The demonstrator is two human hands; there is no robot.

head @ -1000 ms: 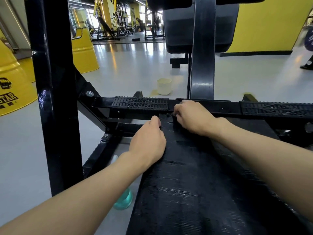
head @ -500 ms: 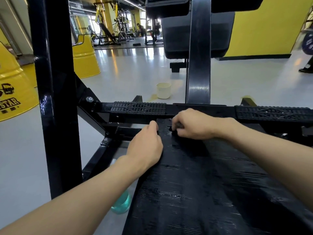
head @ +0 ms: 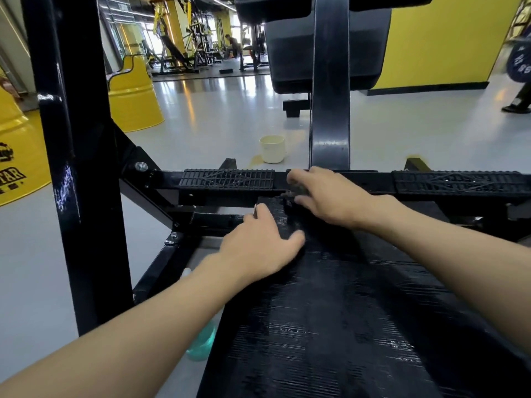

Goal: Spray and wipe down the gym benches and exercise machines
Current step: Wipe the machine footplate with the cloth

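So both hands were up at the far end of the black bench pad [head: 344,311], the ribbed one that ran away from the camera toward the machine's cross bar [head: 373,178]. The left hand [head: 258,248] lay flat on the pad's left edge, fingers pretty much straight and pointing forward, thumb splayed out onto the pad, not holding anything. The right hand [head: 330,196] was right where the pad met the bar, fingers curled in and pinching a small dark wad [head: 294,191]. It was too blurry to say whether that was a rag or part of the machine. The spray bottle [head: 201,343], teal with a pale top, sat on the grey floor [head: 215,124] just left of the pad, mostly hidden under the left forearm, and nobody was touching it. The ribbed tread plates [head: 227,179] sat on the bar either side of the right hand. A cream cup [head: 272,149] stood on the floor beyond the bar, beside the centre post [head: 330,110]. A thick black upright [head: 77,168] stood at the left, with a yellow drum [head: 135,93] behind it.
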